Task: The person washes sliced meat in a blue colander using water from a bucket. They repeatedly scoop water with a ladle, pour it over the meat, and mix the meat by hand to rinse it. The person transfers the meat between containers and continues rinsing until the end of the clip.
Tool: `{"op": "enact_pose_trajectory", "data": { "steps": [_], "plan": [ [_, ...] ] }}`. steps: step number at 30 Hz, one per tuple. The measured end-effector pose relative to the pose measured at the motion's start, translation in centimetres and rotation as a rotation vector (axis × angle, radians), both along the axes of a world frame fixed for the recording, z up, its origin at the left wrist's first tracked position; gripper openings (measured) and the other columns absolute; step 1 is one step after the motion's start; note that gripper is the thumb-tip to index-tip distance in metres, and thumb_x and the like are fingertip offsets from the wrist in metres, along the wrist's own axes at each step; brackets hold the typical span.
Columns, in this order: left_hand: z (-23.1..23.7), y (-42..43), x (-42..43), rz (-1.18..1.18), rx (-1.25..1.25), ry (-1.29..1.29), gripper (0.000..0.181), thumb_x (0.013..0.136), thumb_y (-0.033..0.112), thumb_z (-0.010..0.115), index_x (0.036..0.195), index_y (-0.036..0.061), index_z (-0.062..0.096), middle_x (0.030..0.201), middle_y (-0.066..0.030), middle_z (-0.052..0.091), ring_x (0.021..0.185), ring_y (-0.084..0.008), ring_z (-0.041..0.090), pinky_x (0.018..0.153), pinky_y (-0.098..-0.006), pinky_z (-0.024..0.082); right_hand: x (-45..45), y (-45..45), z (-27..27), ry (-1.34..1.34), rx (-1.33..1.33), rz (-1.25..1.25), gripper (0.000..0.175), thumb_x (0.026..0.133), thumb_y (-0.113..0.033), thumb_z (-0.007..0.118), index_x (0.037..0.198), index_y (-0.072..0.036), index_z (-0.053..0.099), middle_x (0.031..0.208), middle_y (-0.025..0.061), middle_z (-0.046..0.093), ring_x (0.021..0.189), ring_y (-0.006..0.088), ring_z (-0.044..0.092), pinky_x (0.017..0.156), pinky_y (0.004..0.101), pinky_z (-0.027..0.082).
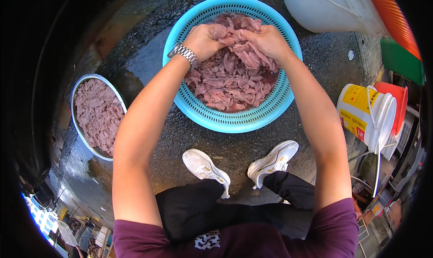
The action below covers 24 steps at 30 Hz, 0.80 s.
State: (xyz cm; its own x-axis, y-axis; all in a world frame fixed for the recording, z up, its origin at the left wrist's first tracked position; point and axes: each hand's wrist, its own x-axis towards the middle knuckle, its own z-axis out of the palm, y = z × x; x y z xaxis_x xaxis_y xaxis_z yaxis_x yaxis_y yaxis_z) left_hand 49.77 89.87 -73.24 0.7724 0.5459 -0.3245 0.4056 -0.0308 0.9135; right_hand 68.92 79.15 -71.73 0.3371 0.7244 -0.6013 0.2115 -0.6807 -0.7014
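Observation:
A round blue plastic colander basin [233, 124] stands on the wet ground before me, filled with sliced raw meat [230, 85] in reddish liquid. Over its far half, my left hand [204, 43], with a metal-band watch on the wrist, grips a bunch of meat slices [225, 34]. My right hand [269, 43] is closed on the same bunch from the other side, thumb on top. More slices hang below the right hand towards the pile. Some fingers of both hands are hidden behind the meat.
A metal bowl [77, 122] heaped with sliced meat sits at the left. On the right lie a tilted white bucket [350, 112] with yellow labels and a red container [401, 102]. A large whitish tub [314, 11] stands far right. My white shoes [204, 166] are near the basin.

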Motion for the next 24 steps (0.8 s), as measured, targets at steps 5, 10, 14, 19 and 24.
{"op": "enact_pose_trajectory", "data": {
  "steps": [5, 10, 14, 19, 24],
  "plan": [
    [3.1, 1.2, 0.5, -0.200, 0.233, 0.439, 0.027, 0.084, 0.036, 0.073, 0.100, 0.0145, 0.077, 0.080, -0.0129, 0.072, 0.075, -0.0270, 0.068, 0.070, -0.0406, 0.052, 1.1, 1.4, 2.4, -0.186, -0.106, 0.256, 0.034, 0.080, -0.036, 0.078, 0.096, -0.006, 0.074, 0.083, 0.0121, 0.072, 0.072, 0.0190, 0.067, 0.071, 0.0335, 0.053],
    [2.5, 2.0, -0.1, -0.584, 0.240, 0.739, 0.129, 0.058, 0.050, 0.088, 0.158, 0.0118, 0.015, 0.155, -0.0260, 0.029, 0.140, -0.0386, 0.038, 0.115, -0.0406, 0.035, 2.6, 2.9, 2.5, -0.232, -0.457, 0.631, 0.083, 0.071, -0.035, 0.086, 0.140, -0.008, 0.048, 0.139, 0.0171, 0.047, 0.117, 0.0292, 0.054, 0.097, 0.0395, 0.046],
    [-0.7, 0.2, -1.0, -0.358, 0.029, 0.715, 0.153, 0.040, 0.065, 0.091, 0.154, -0.0028, 0.014, 0.153, -0.0333, 0.028, 0.141, -0.0403, 0.035, 0.117, -0.0418, 0.031, 1.8, -0.1, 1.1, -0.291, -0.506, 0.466, 0.107, 0.074, -0.062, 0.073, 0.154, -0.007, 0.028, 0.154, 0.0213, 0.037, 0.140, 0.0328, 0.040, 0.114, 0.0393, 0.035],
    [-3.5, -4.6, -2.5, -0.051, -0.301, 0.332, 0.153, 0.046, 0.053, 0.095, 0.151, -0.0107, 0.004, 0.150, -0.0311, 0.034, 0.140, -0.0331, 0.040, 0.115, -0.0417, 0.034, -1.6, -4.8, -0.5, 0.152, -0.411, -0.182, 0.116, 0.071, -0.071, 0.070, 0.152, 0.002, 0.028, 0.151, 0.0244, 0.039, 0.140, 0.0335, 0.041, 0.115, 0.0381, 0.031],
    [-3.5, -7.5, -0.3, 0.001, -0.595, 0.186, 0.109, 0.057, 0.026, 0.096, 0.141, -0.0087, 0.035, 0.129, -0.0249, 0.057, 0.116, -0.0287, 0.061, 0.101, -0.0370, 0.048, -4.8, -5.1, -0.7, 0.494, -0.404, -0.324, 0.104, 0.072, -0.060, 0.077, 0.149, -0.001, 0.037, 0.153, 0.0235, 0.035, 0.139, 0.0333, 0.039, 0.108, 0.0484, 0.038]
  ]
}}
